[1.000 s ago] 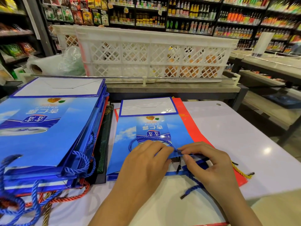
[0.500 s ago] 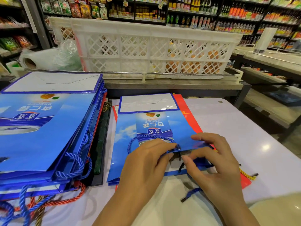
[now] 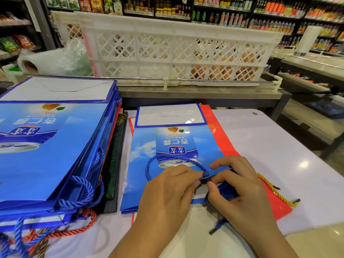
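Observation:
A flat blue paper gift bag (image 3: 147, 151) lies on the white table (image 3: 279, 155), on top of a red bag (image 3: 225, 142). Its blue rope handle (image 3: 173, 158) loops across its face. My left hand (image 3: 167, 194) pinches the bag's top edge where the rope meets it. My right hand (image 3: 240, 190) pinches the same edge from the right, fingers curled, thumb underneath. A loose blue rope end (image 3: 216, 227) pokes out below my right hand.
A tall stack of the same blue bags (image 3: 46, 146) with blue and red rope handles fills the left. A yellow cord (image 3: 275, 189) trails from the red bag. Behind stands a white lattice crate (image 3: 167, 49) on a counter, with shop shelves beyond.
My right hand has closed in from spread fingers to a pinch at the bag's edge beside my left fingertips. The view has shifted slightly; the bag stays put.

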The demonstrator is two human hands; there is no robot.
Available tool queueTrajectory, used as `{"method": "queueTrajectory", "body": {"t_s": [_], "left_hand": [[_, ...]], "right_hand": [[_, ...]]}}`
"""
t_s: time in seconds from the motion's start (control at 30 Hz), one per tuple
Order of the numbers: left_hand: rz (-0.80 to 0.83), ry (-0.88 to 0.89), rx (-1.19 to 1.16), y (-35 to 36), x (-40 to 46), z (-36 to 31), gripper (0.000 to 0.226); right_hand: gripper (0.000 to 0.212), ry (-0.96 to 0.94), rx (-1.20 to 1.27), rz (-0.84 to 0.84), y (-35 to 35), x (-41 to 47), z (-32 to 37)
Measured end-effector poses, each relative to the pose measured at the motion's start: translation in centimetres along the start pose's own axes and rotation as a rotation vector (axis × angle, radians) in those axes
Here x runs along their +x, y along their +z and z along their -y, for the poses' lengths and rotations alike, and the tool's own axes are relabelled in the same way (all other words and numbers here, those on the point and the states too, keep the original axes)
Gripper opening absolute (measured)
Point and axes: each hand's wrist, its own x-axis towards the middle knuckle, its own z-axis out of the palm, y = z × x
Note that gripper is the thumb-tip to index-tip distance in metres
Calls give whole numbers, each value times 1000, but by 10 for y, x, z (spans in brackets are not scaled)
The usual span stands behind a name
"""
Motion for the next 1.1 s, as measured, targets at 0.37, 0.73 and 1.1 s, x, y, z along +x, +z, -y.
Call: {"method": "queueTrajectory", "body": {"t_s": [0.37,0.73,1.1], "left_hand": [[-26,-32,-16,0,-1,1,31],[-60,51,31,-1,-2,0,26],[-82,87,45,-1,-2,1,27]], "right_hand": [[18,41,181,59,-6,-2,3],[23,323,273,133,-1,5,0],[23,473,477,151,-11,6,2]]}}
